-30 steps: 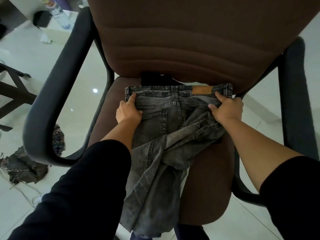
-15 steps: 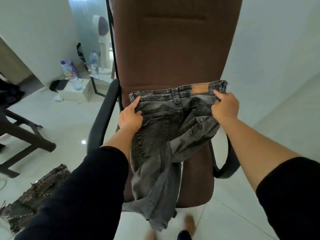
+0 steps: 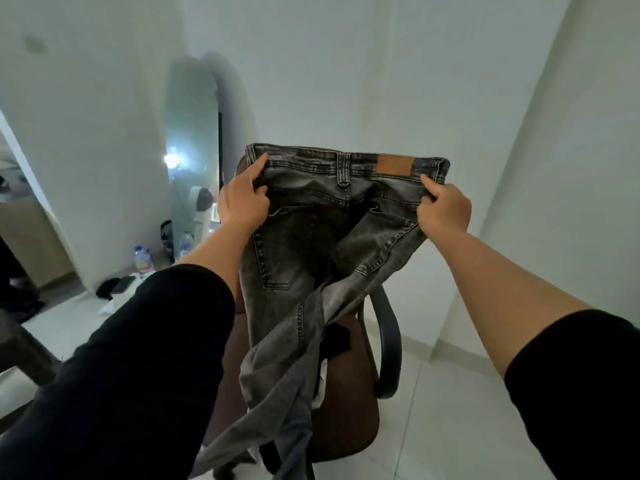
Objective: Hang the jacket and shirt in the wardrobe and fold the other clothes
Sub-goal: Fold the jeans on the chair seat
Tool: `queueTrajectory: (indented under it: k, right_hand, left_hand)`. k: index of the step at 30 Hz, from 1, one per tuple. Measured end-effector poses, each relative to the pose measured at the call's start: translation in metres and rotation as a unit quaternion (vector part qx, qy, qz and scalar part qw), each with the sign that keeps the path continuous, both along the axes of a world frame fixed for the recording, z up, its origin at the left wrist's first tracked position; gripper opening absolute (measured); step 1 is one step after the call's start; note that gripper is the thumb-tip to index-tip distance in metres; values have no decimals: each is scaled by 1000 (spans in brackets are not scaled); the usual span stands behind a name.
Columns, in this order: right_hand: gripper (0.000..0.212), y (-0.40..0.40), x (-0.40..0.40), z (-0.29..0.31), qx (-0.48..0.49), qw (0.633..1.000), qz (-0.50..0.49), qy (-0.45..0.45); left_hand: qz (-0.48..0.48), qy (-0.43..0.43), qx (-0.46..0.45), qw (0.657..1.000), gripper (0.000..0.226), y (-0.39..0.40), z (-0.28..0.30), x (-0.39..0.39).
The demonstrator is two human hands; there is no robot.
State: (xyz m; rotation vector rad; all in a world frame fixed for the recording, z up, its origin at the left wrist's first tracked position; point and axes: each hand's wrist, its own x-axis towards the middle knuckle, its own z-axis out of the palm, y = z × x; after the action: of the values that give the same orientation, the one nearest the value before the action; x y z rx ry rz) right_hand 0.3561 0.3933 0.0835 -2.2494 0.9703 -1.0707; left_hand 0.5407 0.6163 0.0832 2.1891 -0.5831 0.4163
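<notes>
Jeans [image 3: 311,244] are now off the chair [image 3: 349,403] seat: a second ago they lay flat against the seat's back edge, now they're lifted in the air in front of the backrest, waistband up and level, leather patch [image 3: 394,165] facing the camera. Left hand [image 3: 242,202] grips the left end of the waistband, fingers curled into the denim; right hand [image 3: 445,207] pinches the right end, thumb on top. Grip points look unchanged, only the height differs. Legs hang down twisted and crossed over each other, lower ends trailing past the seat's front edge, not hanging straight. A dark garment [image 3: 337,337] and something white stay on the seat beneath. Meaning for the task: jeans belong to the fold pile, and this reads as the shake-out before folding, nothing folded yet. My guess is the legs need untangling first, else the fold traps the twist. Mirror [image 3: 192,150] leans on the wall behind, bottles [image 3: 142,260] on the floor left. Wardrobe not in view.
</notes>
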Motion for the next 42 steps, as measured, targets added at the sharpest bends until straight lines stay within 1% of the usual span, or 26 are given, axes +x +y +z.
queueTrajectory:
  k: [3,6,10,14,19,24,30,35,37,38,40,41,42]
  right_hand:
    - [47,5,-41,28,-4,1000,-7,-28]
    - [48,8,-77,46,-3,999,-12,-46]
    - [49,9,-114,62,0,999,-16,-50]
    - [51,4,-139,70,-13,998,-43,-47]
    - [51,9,-144,75,-19,997,-64,-28]
    - [51,15,-139,75,-4,997,-69,-22]
    - [51,18,-141,72,-8,995,-91,-25]
    - [51,26,-145,73,13,992,-112,-52]
    - [50,34,-142,77,41,993,-87,-67]
    - [47,41,-140,80,72,992,-67,-78]
    - [33,54,-133,87,151,984,-24,-95]
    - [27,58,-130,89,191,976,5,-107]
    - [26,62,-127,90,229,964,38,-131]
  left_hand:
    - [-9,-47,-19,999,57,5,39,-36]
    - [-12,-90,-24,996,57,10,65,-69]
    - [-19,-112,-31,993,57,15,82,-91]
    - [-39,-134,-21,990,55,18,91,-96]
    - [-37,-145,2,989,54,19,97,-89]
    - [-46,-140,28,989,56,12,104,-83]
    - [-103,-154,40,982,55,-6,100,-89]
    - [-147,-127,13,981,55,-26,94,-100]
    - [-175,-99,-6,980,55,-37,91,-112]
    - [-197,-81,-14,977,55,-43,90,-119]
    - [-252,-44,-24,966,55,-56,88,-134]
    - [-284,-29,-24,958,55,-63,87,-142]
    - [-315,-13,-21,949,56,-69,86,-151]
